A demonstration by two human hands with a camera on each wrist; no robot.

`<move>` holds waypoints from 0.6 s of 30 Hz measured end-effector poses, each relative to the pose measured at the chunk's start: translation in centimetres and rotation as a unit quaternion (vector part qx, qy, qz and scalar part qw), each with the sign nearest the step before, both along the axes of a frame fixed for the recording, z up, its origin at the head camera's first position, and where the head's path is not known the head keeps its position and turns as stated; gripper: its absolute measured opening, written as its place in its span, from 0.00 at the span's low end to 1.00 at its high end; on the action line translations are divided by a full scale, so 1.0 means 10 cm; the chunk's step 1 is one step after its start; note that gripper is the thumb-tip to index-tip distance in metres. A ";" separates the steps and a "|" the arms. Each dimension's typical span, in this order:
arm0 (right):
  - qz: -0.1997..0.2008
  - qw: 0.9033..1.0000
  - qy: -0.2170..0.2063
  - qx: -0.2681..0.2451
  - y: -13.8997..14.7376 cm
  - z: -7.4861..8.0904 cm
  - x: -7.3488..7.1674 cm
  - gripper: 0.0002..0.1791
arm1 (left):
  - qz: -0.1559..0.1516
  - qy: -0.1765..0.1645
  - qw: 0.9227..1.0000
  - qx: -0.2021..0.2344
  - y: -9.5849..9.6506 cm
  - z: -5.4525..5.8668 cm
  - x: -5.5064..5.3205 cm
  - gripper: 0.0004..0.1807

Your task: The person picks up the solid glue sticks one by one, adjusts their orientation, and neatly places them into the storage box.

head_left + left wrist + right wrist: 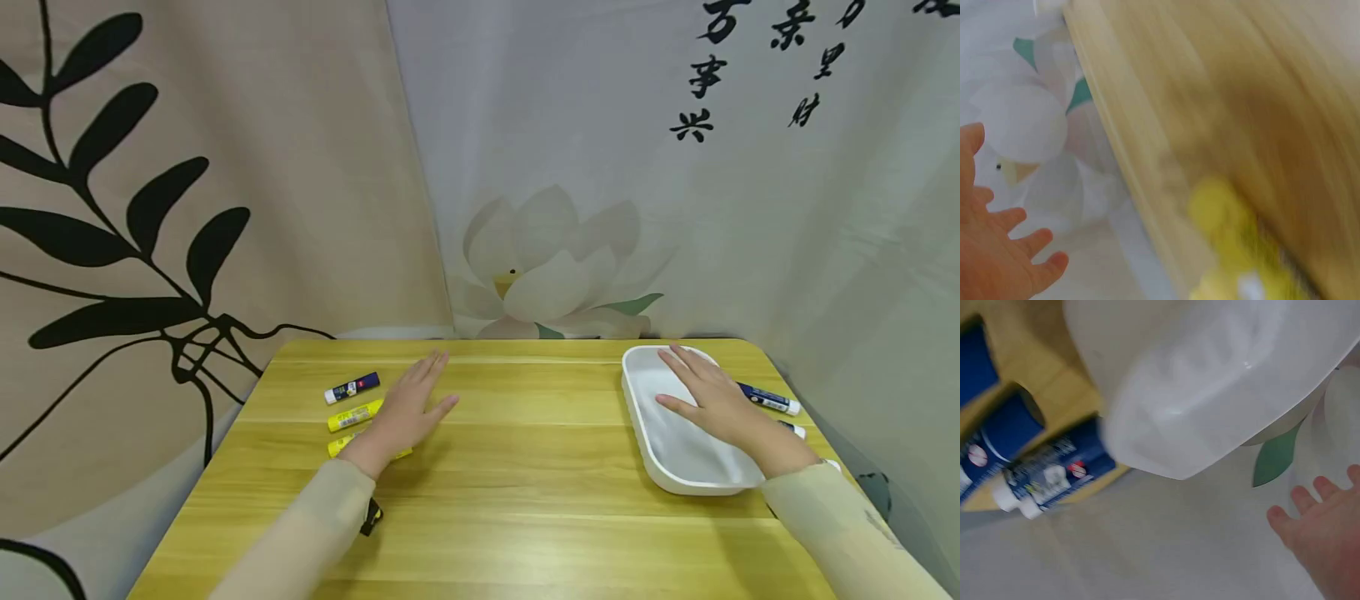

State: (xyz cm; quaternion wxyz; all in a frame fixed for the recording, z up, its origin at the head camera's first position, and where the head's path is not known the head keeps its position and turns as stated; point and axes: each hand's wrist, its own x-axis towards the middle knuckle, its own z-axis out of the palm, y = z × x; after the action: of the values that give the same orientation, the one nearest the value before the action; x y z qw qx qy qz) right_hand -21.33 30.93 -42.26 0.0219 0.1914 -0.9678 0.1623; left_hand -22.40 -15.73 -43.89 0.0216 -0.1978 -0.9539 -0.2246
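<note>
My left hand (405, 412) is stretched out over the left part of the table, fingers straight and thumb spread, holding nothing. Beneath and beside it lie two yellow glue sticks (355, 415), partly covered by the hand in the head view; in the left wrist view a yellow glue stick (1225, 219) is blurred. A dark blue glue stick (352, 388) with a white end lies just behind them. On the right, my other hand (712, 400) reaches over a white tray (637, 417), its fingers extended and gripping nothing. Inside the tray, no objects show.
Several blue glue sticks (1066, 465) with white ends lie along the tray's right side, partly hidden by the right hand and arm. A small black object (371, 517) shows beside the left sleeve. Behind the wooden table (525, 433) hangs a printed curtain (337, 167).
</note>
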 end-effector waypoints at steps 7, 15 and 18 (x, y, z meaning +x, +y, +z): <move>-0.069 0.995 -0.048 -0.045 0.23 -0.09 0.07 0.45 | 0.000 -0.094 0.982 0.162 0.42 -0.19 -0.06 0.39; -0.128 0.984 -0.073 -0.097 0.48 -0.19 0.14 0.46 | 0.037 -0.180 0.938 0.293 0.96 -0.38 -0.12 0.37; -0.157 0.978 -0.085 -0.106 0.55 -0.20 0.17 0.45 | 0.050 -0.217 0.918 0.327 1.20 -0.41 -0.09 0.35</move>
State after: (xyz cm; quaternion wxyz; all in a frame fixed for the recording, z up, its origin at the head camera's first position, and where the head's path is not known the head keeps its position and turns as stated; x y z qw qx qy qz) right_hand -19.60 36.43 -44.26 -0.0149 0.0194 -0.9613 0.2743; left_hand -23.30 -3.76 -48.01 -0.1111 -0.0781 -0.8172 -0.5601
